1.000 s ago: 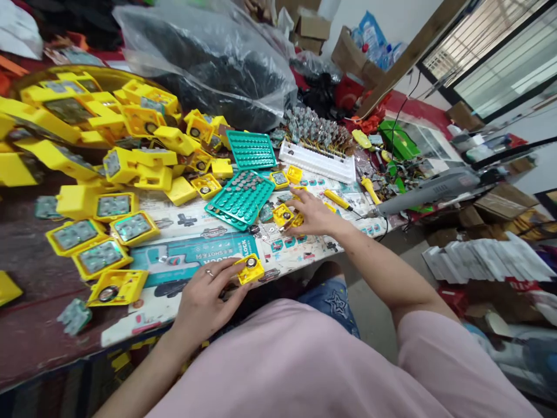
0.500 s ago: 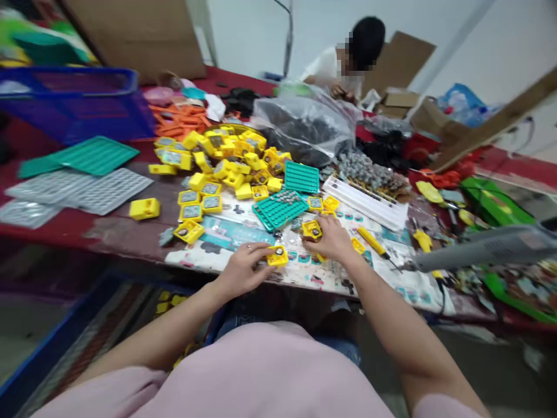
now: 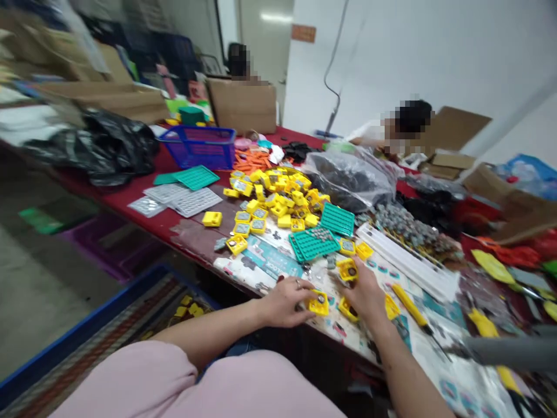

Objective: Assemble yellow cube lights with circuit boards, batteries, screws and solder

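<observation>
Near the table's front edge, my left hand (image 3: 285,303) is closed on a small yellow plastic housing (image 3: 319,304) with a round metallic part inside. My right hand (image 3: 369,295) grips another yellow housing (image 3: 347,269), its open side up, also with a round part in it. Under and beside my right hand lie more yellow housings (image 3: 391,306). A green ridged tray (image 3: 311,247) bearing small grey pieces lies beyond my hands. Behind it is a heap of yellow housings (image 3: 285,194), several with grey inserts. A yellow-handled screwdriver (image 3: 409,303) rests right of my right hand.
A white slotted rack (image 3: 404,261) stands before a pile of grey parts (image 3: 404,226). A grey power tool (image 3: 513,351) juts in from the right. Further back are a blue basket (image 3: 200,148), a clear bag (image 3: 348,174) of dark pieces and two people behind the table.
The view has swung left, bringing a black bag and a second person into sight. Both hands keep hold of their yellow housings, at about the same places on the table.
</observation>
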`<state>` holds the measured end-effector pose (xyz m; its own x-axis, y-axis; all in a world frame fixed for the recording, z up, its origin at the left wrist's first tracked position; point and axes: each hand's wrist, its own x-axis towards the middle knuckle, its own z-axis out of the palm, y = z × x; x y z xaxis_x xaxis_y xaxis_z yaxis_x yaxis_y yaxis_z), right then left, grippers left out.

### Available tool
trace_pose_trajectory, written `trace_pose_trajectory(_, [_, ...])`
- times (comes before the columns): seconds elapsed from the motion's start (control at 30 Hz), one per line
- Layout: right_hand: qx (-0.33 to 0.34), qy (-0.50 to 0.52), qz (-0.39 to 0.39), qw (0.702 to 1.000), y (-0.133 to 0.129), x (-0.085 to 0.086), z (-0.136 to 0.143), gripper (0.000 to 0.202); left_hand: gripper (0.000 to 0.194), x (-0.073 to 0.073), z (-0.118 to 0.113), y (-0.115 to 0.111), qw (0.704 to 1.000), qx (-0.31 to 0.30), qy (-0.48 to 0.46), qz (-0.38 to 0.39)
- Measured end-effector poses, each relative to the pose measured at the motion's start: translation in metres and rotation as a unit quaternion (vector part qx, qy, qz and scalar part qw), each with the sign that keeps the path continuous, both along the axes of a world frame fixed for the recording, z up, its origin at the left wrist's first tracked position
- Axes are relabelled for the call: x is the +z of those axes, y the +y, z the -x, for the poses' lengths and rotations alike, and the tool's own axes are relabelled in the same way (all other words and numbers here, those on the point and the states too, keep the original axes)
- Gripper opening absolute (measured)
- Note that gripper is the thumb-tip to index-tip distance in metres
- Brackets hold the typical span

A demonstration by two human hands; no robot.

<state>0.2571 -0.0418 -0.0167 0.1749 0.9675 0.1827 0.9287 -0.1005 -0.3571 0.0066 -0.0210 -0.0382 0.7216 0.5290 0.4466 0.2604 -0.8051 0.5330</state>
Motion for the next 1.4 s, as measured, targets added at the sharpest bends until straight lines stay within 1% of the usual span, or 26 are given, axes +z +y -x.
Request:
trace_pose_trajectory(0.1, [-0.018,-0.005,-0.033,0.999,0.005,-0.014,-0.009,0.063,0.039,-0.004,0.000,0.002,1.000,-0.007,0.005,-0.018])
trace_pose_trajectory(0.2, [-0.004,-0.003,-0.058,0.998,0.010,-0.024,-0.018,0.066,0.040,-0.007,0.003,0.004,1.000,-0.012,0.008,-0.018])
trace_pose_trajectory(0.3, [0.001,0.017,-0.071,0.997,0.011,-0.023,-0.020,0.073,0.040,-0.008,0.005,0.002,1.000,-0.010,0.007,-0.005])
trace_pose_trajectory(0.37, [-0.031,0.038,-0.091,0.995,0.012,-0.018,-0.019,0.076,0.040,-0.006,0.006,0.002,1.000,-0.007,-0.004,0.013])
trace_pose_trajectory(0.43, [-0.092,0.069,-0.100,0.988,0.014,-0.006,-0.016,0.078,0.040,-0.001,0.006,0.002,0.998,0.005,-0.035,0.054])
trace_pose_trajectory(0.47, [-0.123,0.092,-0.100,0.983,0.015,0.002,-0.015,0.080,0.040,0.004,0.007,0.002,0.995,0.014,-0.055,0.081])
trace_pose_trajectory(0.53, [-0.168,0.156,-0.100,0.968,0.014,0.025,-0.011,0.083,0.037,0.014,0.010,0.001,0.985,0.031,-0.094,0.141])
trace_pose_trajectory(0.6, [-0.159,0.248,-0.136,0.946,0.012,0.052,-0.007,0.081,0.034,0.024,0.012,-0.001,0.973,0.036,-0.114,0.196])
trace_pose_trajectory(0.63, [-0.146,0.308,-0.155,0.927,0.012,0.065,-0.007,0.079,0.034,0.028,0.012,-0.001,0.965,0.035,-0.116,0.230])
trace_pose_trajectory(0.7, [-0.118,0.424,-0.209,0.873,0.017,0.088,-0.014,0.078,0.034,0.034,0.008,0.005,0.946,0.027,-0.118,0.302])
trace_pose_trajectory(0.73, [-0.097,0.456,-0.225,0.856,0.020,0.097,-0.020,0.076,0.036,0.036,0.004,0.011,0.936,0.018,-0.114,0.333])
trace_pose_trajectory(0.8, [-0.059,0.491,-0.242,0.835,0.024,0.112,-0.034,0.066,0.038,0.040,-0.005,0.025,0.920,0.003,-0.104,0.379])
trace_pose_trajectory(0.83, [-0.043,0.502,-0.230,0.832,0.023,0.119,-0.039,0.059,0.038,0.042,-0.009,0.031,0.913,0.000,-0.100,0.395])
trace_pose_trajectory(0.9, [-0.038,0.523,-0.222,0.822,0.017,0.132,-0.042,0.042,0.038,0.047,-0.013,0.038,0.906,0.000,-0.092,0.414])
trace_pose_trajectory(0.97, [-0.041,0.561,-0.210,0.799,0.009,0.141,-0.038,0.029,0.038,0.051,-0.014,0.041,0.902,0.003,-0.086,0.424])
trace_pose_trajectory(1.07, [-0.051,0.612,-0.194,0.765,-0.003,0.142,-0.028,0.021,0.039,0.053,-0.019,0.040,0.899,-0.001,-0.076,0.432])
trace_pose_trajectory(1.17, [-0.050,0.643,-0.175,0.744,-0.015,0.134,-0.021,0.025,0.042,0.053,-0.038,0.039,0.901,-0.019,-0.051,0.430])
trace_pose_trajectory(1.23, [-0.048,0.661,-0.167,0.730,-0.028,0.127,-0.015,0.032,0.049,0.053,-0.060,0.039,0.910,-0.042,-0.004,0.413])
trace_pose_trajectory(1.3, [-0.059,0.673,-0.173,0.717,-0.045,0.120,-0.009,0.038,0.051,0.055,-0.086,0.039,0.918,-0.067,0.049,0.387])
trace_pose_trajectory(1.4, [-0.090,0.686,-0.186,0.697,-0.077,0.105,-0.002,0.042,0.039,0.058,-0.126,0.043,0.935,-0.084,0.105,0.329])
